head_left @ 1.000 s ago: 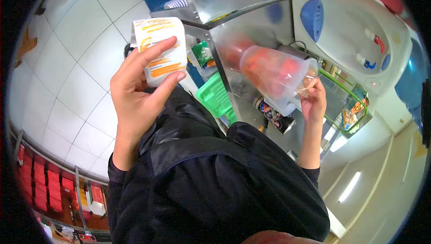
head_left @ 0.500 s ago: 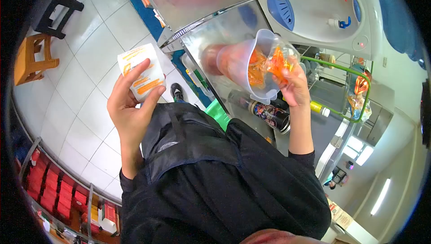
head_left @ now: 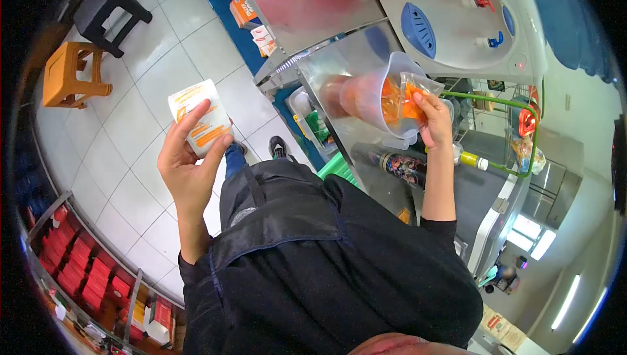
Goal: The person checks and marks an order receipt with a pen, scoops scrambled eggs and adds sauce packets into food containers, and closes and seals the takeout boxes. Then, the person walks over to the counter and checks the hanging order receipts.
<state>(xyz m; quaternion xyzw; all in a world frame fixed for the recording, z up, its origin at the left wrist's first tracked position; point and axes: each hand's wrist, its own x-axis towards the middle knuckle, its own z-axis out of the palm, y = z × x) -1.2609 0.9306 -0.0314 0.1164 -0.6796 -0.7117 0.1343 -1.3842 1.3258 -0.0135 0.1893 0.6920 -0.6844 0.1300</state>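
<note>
My left hand [head_left: 192, 159] is wrapped round a white packet with orange print [head_left: 204, 116], thumb and fingers on its near side. On the right, my right hand [head_left: 433, 120] pinches a clear plastic bag with orange contents [head_left: 411, 103] at the mouth of a translucent pitcher [head_left: 372, 97]. More orange pieces show through the pitcher's wall. The pitcher stands on a steel counter [head_left: 385, 192]. Close by it lies a dark patterned bottle [head_left: 401, 167].
A water dispenser [head_left: 457, 15] with red and blue taps is beyond the pitcher. Right of my right arm are a green-rimmed rack [head_left: 499, 103] and a yellow bottle [head_left: 473, 160]. Black [head_left: 111, 15] and orange stools [head_left: 68, 74] stand on the tiled floor.
The view has shifted, bringing the stools in. My right hand has moved from beside the pitcher's rim to its mouth with the bag. My left hand still holds the packet.
</note>
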